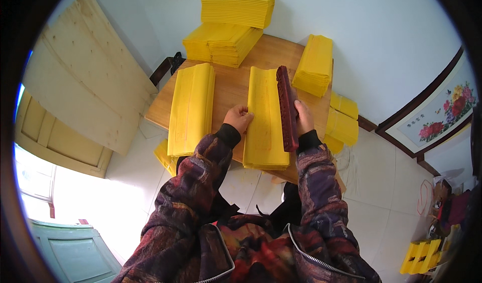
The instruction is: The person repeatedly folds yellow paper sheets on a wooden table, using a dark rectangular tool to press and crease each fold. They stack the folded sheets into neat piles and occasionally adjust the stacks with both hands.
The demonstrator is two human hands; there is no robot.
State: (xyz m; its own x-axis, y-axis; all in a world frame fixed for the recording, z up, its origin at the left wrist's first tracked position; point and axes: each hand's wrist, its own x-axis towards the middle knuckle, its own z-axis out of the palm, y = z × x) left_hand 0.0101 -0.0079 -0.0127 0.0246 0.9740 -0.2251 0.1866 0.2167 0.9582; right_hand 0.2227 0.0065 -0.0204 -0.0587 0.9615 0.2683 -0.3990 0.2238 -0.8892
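My right hand (304,118) is closed round a long dark-red carved wooden block (285,109), tilted on its edge with its carved face turned left. The block stands along the right side of a stack of yellow paper (262,117) on the wooden table. At that stack's left edge, my left hand (238,120) is closed, thumb and fingertips pinching the paper's edge. Faint reddish printed marks show on the top sheet. To the left lies another yellow paper stack (192,109), also with a faint reddish mark; neither hand touches it.
Several more yellow bundles, including a tall pile (233,37) and a right-hand stack (314,64), sit on the wooden table (231,89) against the wall. Yellow bundles (343,120) also lie beyond its right edge. A plywood sheet (83,67) leans at left; a framed flower picture (439,107) stands at right.
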